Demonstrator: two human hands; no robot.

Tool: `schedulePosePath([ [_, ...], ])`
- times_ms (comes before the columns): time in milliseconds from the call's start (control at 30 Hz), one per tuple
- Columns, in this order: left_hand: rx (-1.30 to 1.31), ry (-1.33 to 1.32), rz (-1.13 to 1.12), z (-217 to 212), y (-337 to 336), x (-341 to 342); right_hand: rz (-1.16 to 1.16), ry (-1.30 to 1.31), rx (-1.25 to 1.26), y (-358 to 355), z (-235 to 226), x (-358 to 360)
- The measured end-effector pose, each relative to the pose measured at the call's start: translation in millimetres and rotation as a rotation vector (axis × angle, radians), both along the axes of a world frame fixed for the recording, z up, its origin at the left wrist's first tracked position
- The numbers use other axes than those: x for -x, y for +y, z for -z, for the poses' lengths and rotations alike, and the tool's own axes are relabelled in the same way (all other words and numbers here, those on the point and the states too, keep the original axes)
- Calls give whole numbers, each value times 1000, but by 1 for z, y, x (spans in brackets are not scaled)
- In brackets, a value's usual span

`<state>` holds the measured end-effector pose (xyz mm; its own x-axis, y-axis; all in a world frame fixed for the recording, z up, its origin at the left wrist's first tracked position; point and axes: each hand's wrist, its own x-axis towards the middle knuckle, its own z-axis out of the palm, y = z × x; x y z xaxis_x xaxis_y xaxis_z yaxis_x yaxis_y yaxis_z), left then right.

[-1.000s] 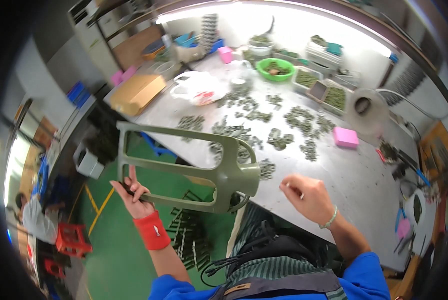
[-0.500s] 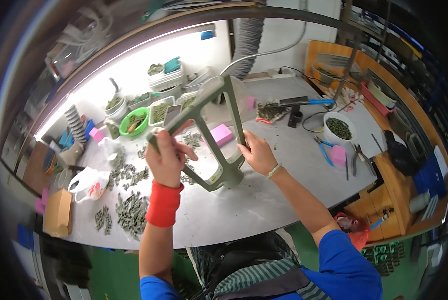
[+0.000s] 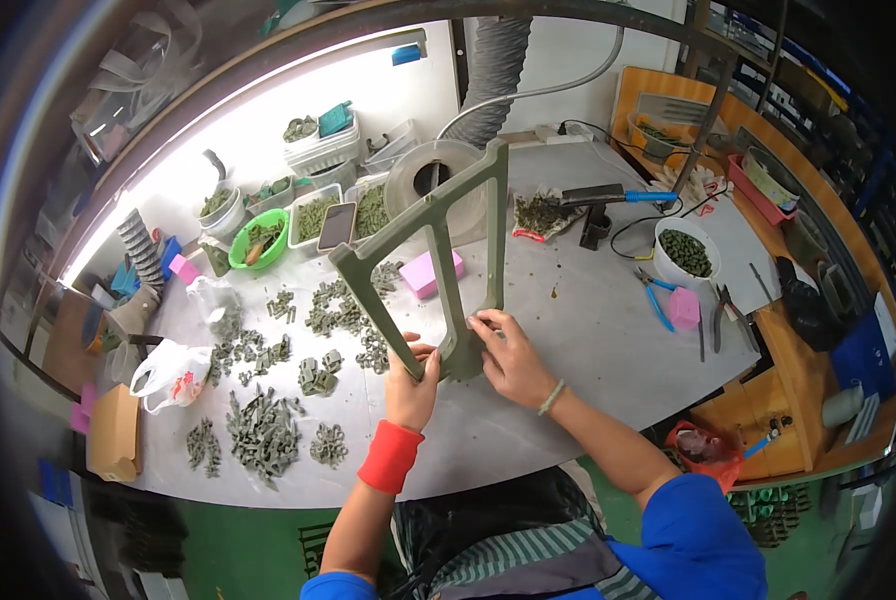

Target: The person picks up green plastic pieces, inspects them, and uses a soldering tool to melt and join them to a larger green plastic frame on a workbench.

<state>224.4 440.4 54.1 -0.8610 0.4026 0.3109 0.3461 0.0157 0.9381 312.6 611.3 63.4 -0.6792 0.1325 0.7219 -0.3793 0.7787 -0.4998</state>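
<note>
A dull green angular frame [image 3: 438, 250] with several struts stands upright in front of me, tilted, above the table. My left hand [image 3: 411, 388], a red band at its wrist, is closed round the lower end of the frame's left bar. My right hand [image 3: 513, 358] is closed at the lower right, its thumb and forefinger pinching the frame near the bend of the right strut. The frame's base is partly hidden behind my hands. Left of it lie piles of small green parts [image 3: 263, 435] on the grey tabletop [image 3: 588, 370].
Behind the frame are a pink block [image 3: 431, 273], a phone [image 3: 337, 226], a green basket [image 3: 260, 240] and a round clear disc [image 3: 408, 195]. At right stand a white bucket of green pieces [image 3: 684, 252], pliers [image 3: 734, 318] and a blue-handled tool [image 3: 640, 196].
My left hand has slid from the frame's upper left corner down to its lower left bar. The frame has turned more upright, and my right hand has shifted slightly down.
</note>
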Motion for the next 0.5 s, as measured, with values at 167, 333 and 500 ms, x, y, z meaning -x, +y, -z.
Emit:
schedulePosePath([
  [167, 77, 76, -193, 7, 9, -6, 98, -115, -281, -11, -3, -18],
  [333, 81, 129, -295, 10, 16, -8, 108, -91, -419, -18, -2, 0],
  [500, 16, 22, -266, 10, 18, -11, 114, 40, -64, 1, -11, -11],
])
